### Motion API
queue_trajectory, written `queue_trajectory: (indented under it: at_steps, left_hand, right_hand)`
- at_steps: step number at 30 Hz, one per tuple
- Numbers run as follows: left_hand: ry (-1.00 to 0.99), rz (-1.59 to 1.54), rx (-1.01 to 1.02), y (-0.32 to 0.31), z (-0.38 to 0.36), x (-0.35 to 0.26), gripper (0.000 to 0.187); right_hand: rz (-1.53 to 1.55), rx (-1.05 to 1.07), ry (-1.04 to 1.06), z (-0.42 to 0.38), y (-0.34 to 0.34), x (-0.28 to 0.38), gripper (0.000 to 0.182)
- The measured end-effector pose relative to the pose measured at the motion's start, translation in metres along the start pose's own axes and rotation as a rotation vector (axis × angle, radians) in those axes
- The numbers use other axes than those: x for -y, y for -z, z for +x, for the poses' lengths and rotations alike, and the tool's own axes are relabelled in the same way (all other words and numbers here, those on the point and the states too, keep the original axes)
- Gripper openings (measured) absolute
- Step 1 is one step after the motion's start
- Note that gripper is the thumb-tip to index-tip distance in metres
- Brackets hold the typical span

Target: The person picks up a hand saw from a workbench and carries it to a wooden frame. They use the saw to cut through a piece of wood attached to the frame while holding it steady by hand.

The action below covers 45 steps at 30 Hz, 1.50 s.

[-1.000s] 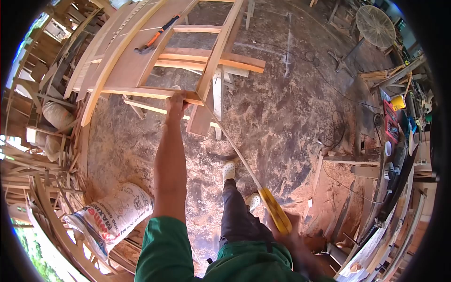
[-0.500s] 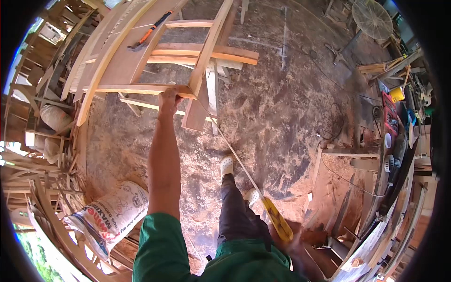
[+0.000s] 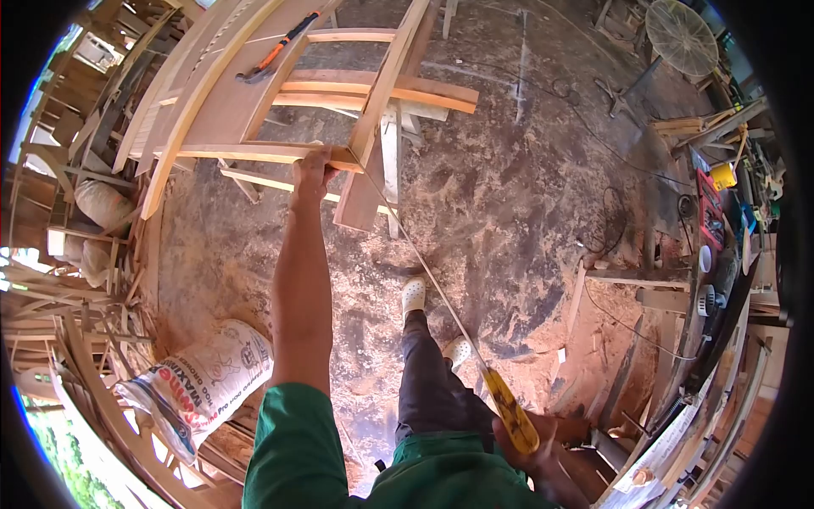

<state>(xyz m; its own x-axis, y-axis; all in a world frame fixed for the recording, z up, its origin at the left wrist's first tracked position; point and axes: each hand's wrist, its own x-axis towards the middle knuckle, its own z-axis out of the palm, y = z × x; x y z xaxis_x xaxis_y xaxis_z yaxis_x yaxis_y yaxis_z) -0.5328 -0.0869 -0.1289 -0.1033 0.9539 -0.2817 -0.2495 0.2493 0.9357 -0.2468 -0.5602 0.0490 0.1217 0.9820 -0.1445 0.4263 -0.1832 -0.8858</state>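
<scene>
My left hand is closed around a wooden rail of a frame, near the corner where it meets a long upright board. In my right hand is the yellow handle of a handsaw; the fingers are partly hidden. Its narrow-looking blade runs forward to that corner, where the tip meets the wood. An orange-and-black hammer lies on the frame's panel, beyond my left hand.
A printed feed sack lies on the left beside stacked timber. Sawdust covers the floor. At the right stand a cluttered bench with a red tray, a yellow container and a pedestal fan. Cables cross the floor.
The saw handle and my right hand have drawn back slightly toward my body. My left hand keeps its hold on the rail. The view has shifted a little.
</scene>
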Motion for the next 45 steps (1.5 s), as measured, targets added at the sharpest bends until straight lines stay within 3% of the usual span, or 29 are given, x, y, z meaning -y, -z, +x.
queue_trajectory:
  at_steps: [3,5,6,8,10,12,19,21,24,27,28,29,32,33,35,37,39,40,41,42,43,44,45]
  left_hand:
    - [0.029,0.012,-0.061,-0.009,-0.006,-0.012,0.020]
    - [-0.014,-0.021,-0.039,-0.011,-0.010,-0.010,0.020]
    - [-0.011,-0.020,-0.029,-0.013,-0.010,-0.010,0.020]
    - [0.032,0.016,-0.055,-0.013,-0.004,-0.016,0.021]
    - [0.046,-0.015,-0.048,-0.011,-0.011,-0.017,0.022]
    - [0.026,-0.030,-0.044,-0.010,-0.014,-0.018,0.022]
    - [-0.036,-0.025,0.053,0.003,0.010,0.001,0.027]
    - [-0.022,0.020,-0.055,-0.001,0.008,0.000,0.029]
    - [0.025,0.034,-0.029,0.006,0.012,0.012,0.035]
    - [0.251,-0.232,0.106,0.005,-0.008,0.029,0.040]
    - [0.269,-0.343,0.060,-0.012,-0.023,0.030,0.040]
    - [0.289,-0.456,0.012,-0.025,-0.029,0.033,0.040]
    - [0.192,-0.493,-0.055,-0.036,-0.025,0.050,0.039]
    - [0.188,-0.494,-0.062,-0.033,-0.022,0.057,0.039]
    - [0.195,-0.552,0.053,-0.024,-0.012,0.067,0.038]
    - [0.170,-0.554,0.034,-0.021,-0.029,0.067,0.040]
    - [0.341,-0.111,0.088,-0.030,-0.082,0.037,0.024]
    - [0.346,-0.116,0.069,-0.029,-0.098,0.039,0.024]
    - [0.299,0.078,0.096,-0.026,-0.111,0.044,0.024]
    - [0.256,0.270,0.126,-0.021,-0.123,0.047,0.025]
    - [0.273,0.264,0.113,-0.016,-0.132,0.049,0.025]
    - [0.118,0.315,0.121,-0.012,-0.139,0.046,0.022]
    - [-0.034,0.365,0.132,-0.009,-0.143,0.040,0.019]
  right_hand:
    - [0.018,-0.046,0.084,0.057,-0.020,0.002,0.010]
    - [0.138,-0.046,0.003,0.096,-0.038,0.019,0.013]
    - [0.127,-0.088,0.111,0.108,-0.048,0.013,0.012]
    - [0.124,-0.100,0.121,0.104,-0.045,0.014,0.012]
    - [0.062,-0.071,0.133,0.083,-0.032,0.016,0.011]
    - [0.024,-0.011,-0.022,0.042,-0.011,0.007,0.012]
    - [-0.230,0.027,0.141,-0.070,0.031,-0.008,0.015]
    - [-0.339,0.038,0.214,-0.100,0.042,-0.016,0.016]
    - [-0.002,-0.157,-0.239,-0.143,0.053,-0.021,0.015]
    - [-0.046,-0.315,-0.296,-0.149,0.062,-0.008,0.017]
    - [-0.217,-0.314,0.003,-0.138,0.073,-0.012,0.020]
    - [-0.107,-0.329,-0.213,-0.142,0.076,-0.006,0.022]
    - [0.012,-0.431,-0.322,-0.146,0.080,-0.022,0.016]
    - [-0.351,-0.314,-0.023,-0.161,0.087,-0.062,0.015]
    - [-0.166,-0.375,-0.107,-0.160,0.083,-0.084,0.016]
    - [-0.145,-0.373,-0.099,-0.123,0.087,-0.048,0.016]
    - [-0.125,-0.361,-0.103,-0.094,0.100,-0.023,0.017]
    - [-0.136,-0.267,-0.207,-0.086,0.108,-0.020,0.015]
    - [-0.150,-0.172,-0.314,-0.076,0.115,-0.013,0.014]
    - [0.177,-0.271,-0.540,-0.064,0.123,0.005,0.010]
    - [0.314,-0.252,-0.457,-0.050,0.128,0.020,0.026]
    - [0.222,-0.219,-0.474,-0.041,0.142,0.040,0.038]
    - [-0.034,-0.234,-0.331,-0.035,0.161,0.050,0.044]
